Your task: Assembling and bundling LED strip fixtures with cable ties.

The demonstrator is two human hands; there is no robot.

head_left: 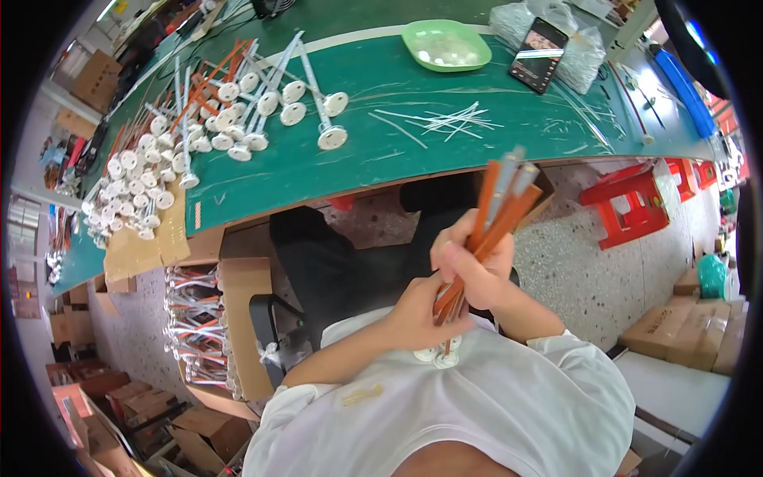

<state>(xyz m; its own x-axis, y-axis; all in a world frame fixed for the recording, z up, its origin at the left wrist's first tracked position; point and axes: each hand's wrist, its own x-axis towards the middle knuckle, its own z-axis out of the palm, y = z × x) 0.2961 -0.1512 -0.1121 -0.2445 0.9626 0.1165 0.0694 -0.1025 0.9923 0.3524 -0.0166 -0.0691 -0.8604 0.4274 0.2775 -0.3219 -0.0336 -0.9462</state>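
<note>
I hold a bundle of orange-brown and grey strips (505, 213) upright in front of my chest, its tops slightly blurred. White round discs (439, 354) show at its lower end, against the white shirt. My right hand (477, 266) is closed around the middle of the bundle. Lower down, my left hand (421, 308) wraps the strips just above the discs, its fingers partly hidden. Thin white ties (455, 122) lie loose on the green table (373, 171). To the left is a large pile of similar strips with white disc ends (238, 127).
A light green bowl (447, 45) with small pale pieces, a phone (540, 56) and clear plastic bags (586, 60) sit at the table's far side. An open carton (248, 318) beside me holds stacked bundles. Red stools (628, 207) and cartons (675, 330) stand right.
</note>
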